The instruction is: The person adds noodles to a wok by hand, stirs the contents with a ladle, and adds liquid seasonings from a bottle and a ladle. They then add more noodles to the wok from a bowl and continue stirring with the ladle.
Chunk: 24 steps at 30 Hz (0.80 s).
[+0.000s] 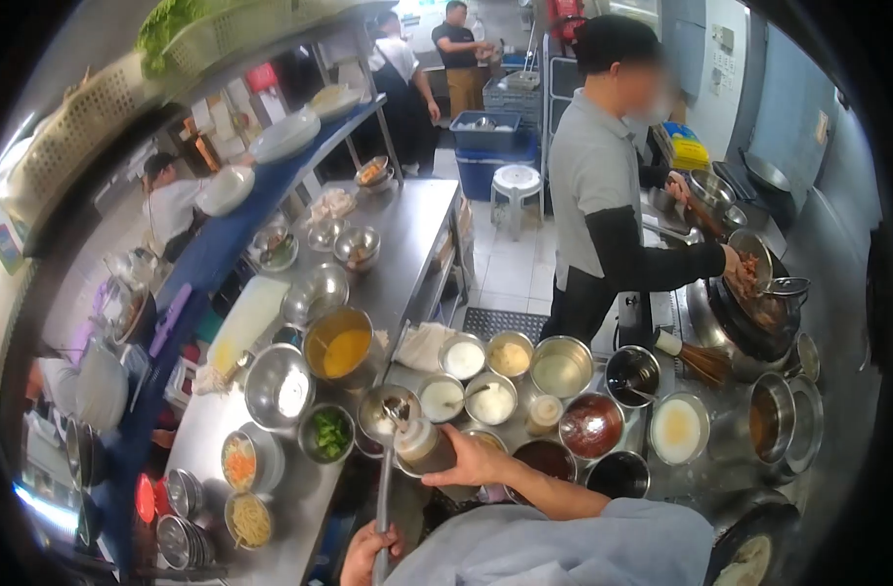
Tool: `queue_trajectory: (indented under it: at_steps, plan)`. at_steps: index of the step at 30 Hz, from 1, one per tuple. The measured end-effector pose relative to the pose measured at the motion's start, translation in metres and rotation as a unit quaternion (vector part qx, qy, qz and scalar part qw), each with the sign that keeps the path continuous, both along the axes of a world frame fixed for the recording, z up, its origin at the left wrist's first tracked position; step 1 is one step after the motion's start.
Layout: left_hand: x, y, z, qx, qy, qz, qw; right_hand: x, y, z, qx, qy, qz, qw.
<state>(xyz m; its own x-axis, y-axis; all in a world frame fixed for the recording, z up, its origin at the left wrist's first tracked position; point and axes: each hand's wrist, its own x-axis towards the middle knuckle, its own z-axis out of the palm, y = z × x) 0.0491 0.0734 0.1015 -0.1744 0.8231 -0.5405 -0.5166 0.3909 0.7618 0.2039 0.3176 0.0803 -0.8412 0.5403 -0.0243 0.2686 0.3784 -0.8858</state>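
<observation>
Grey shirt fabric (583, 542) fills the bottom of the view, nearest the camera. From it the right hand (471, 457) reaches in, gripping a squeeze bottle with a pale top and brownish contents (422, 444), tilted so its top is near the bowl of a long-handled metal ladle (383, 498). The left hand (370, 552) is closed around the ladle's handle; the ladle's bowl is over a round steel bowl (370, 420).

Crowding the space just beyond the bottle are steel containers of white contents (490, 398), a container of glossy red sauce (591, 425) and another, smaller squeeze bottle (543, 414). To the left, near the right edge of the stainless-steel desk (407, 234), are a steel bowl of chopped greens (327, 434) and a deep steel pot of orange liquid (341, 344). Toward the desk's near end are a bowl of shredded orange and pale food (241, 461) and a bowl of pale noodles (250, 520).

The desk's bare metal looks dull grey; a blue-edged shelf (300, 161) with white dishes runs along its left side. At the right, a person in a dark cap (598, 186) tips a bowl of food over a wok (774, 313). Behind, a white stool (517, 186) stands on pale floor tiles.
</observation>
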Motion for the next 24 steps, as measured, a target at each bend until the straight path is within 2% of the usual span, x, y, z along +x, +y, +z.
queue_trajectory:
  at_steps: [2, 4, 5, 6, 7, 8, 10, 13, 19, 24]
  plan:
    - [-0.008, -0.003, -0.012, 0.033, 0.076, -0.018, 0.996, 0.002, -0.003, 0.016, 0.014, -0.043, -0.024, 0.999]
    - [0.001, 0.008, 0.017, -0.008, 0.094, 0.008, 0.996, -0.004, -0.002, 0.013, -0.082, 0.000, -0.038, 0.996]
    - [-0.001, 0.004, 0.009, 0.001, 0.084, 0.008, 0.996, -0.010, -0.005, -0.010, -0.140, 0.060, -0.047, 0.987]
    - [0.003, 0.004, 0.016, 0.017, 0.060, 0.023, 0.998, -0.015, -0.005, -0.030, -0.292, 0.086, -0.023, 0.952]
    - [0.003, 0.005, 0.021, 0.017, 0.045, 0.025, 0.999, -0.020, -0.003, -0.049, -0.436, 0.099, -0.016, 0.894]
    - [0.002, 0.008, 0.022, 0.029, 0.035, 0.020, 0.999, -0.020, -0.004, -0.063, -0.505, 0.075, -0.057, 0.858]
    - [0.005, 0.007, 0.019, 0.019, 0.033, 0.027, 0.999, -0.020, -0.008, -0.033, -0.607, 0.081, -0.030, 0.790]
    - [0.002, 0.005, 0.012, 0.034, 0.012, 0.027, 0.999, -0.022, -0.016, -0.041, -0.657, 0.047, -0.049, 0.751]
    - [0.001, 0.008, 0.011, 0.041, -0.009, 0.021, 0.999, -0.022, -0.020, -0.053, -0.706, 0.056, -0.054, 0.704]
    - [-0.003, 0.011, 0.010, 0.057, -0.006, 0.018, 0.998, -0.020, -0.021, -0.047, -0.683, 0.077, -0.062, 0.723]
